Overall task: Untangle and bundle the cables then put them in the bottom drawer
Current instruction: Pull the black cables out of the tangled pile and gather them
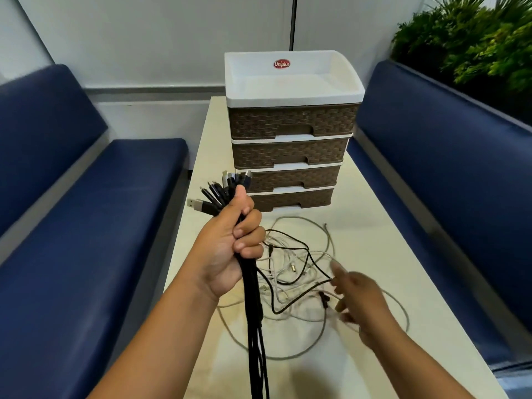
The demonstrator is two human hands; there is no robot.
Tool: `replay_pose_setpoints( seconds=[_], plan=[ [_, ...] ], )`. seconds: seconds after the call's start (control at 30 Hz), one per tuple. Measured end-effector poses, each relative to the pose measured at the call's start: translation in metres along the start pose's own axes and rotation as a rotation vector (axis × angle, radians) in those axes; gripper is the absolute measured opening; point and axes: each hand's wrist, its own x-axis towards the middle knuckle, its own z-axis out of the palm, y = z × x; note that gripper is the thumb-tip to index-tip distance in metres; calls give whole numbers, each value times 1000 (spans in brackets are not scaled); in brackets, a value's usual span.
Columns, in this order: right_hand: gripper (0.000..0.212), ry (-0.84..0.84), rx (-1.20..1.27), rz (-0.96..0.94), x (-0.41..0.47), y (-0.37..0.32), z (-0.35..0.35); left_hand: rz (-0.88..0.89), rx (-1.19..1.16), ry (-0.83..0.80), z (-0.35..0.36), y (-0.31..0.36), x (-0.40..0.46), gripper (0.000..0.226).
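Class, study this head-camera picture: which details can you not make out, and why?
- Right hand, head view: motion-blurred, so its grip is unclear.
- Black cable bundle gripped by the left hand: lower ends cut off by the bottom edge.
- White cables: too tangled to count.
- Drawer unit: closed fronts hide contents.

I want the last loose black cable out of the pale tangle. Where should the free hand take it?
Pinch the thin black cable at its raised bend nearest the right hand, coming from above and the right: there it arches over the white cables, apparently clear of them.
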Motion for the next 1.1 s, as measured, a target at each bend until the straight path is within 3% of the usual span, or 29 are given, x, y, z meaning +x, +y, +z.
replay_pose_setpoints(
  seconds=[0.1,0.17,0.23,0.4,0.63,0.7,0.83,1.0,1.1],
  plan=[
    [51,237,-199,-284,31,-14,-11,-5,12,-20,-6,5,-2,32],
    [35,219,-413,-445,52,-30,-5,14,49,15,-6,5,-3,33],
    [24,78,-653,-541,70,-45,16,24,83,78,-3,4,-2,37],
    [41,-130,-1176,-495,92,-41,70,12,126,178,0,3,3,42],
    [31,-134,-1307,-489,104,-33,67,17,125,237,-6,3,1,47],
    [22,-112,-1150,-527,103,-39,61,14,118,245,-7,0,0,47],
    [16,-82,-494,-546,84,-82,38,6,113,252,-7,-5,-3,46],
    [16,2,-87,-740,33,-156,-14,9,124,237,-2,-8,-9,48],
    [13,-36,175,-767,4,-184,-42,20,127,237,3,-10,-16,48]
  ],
)
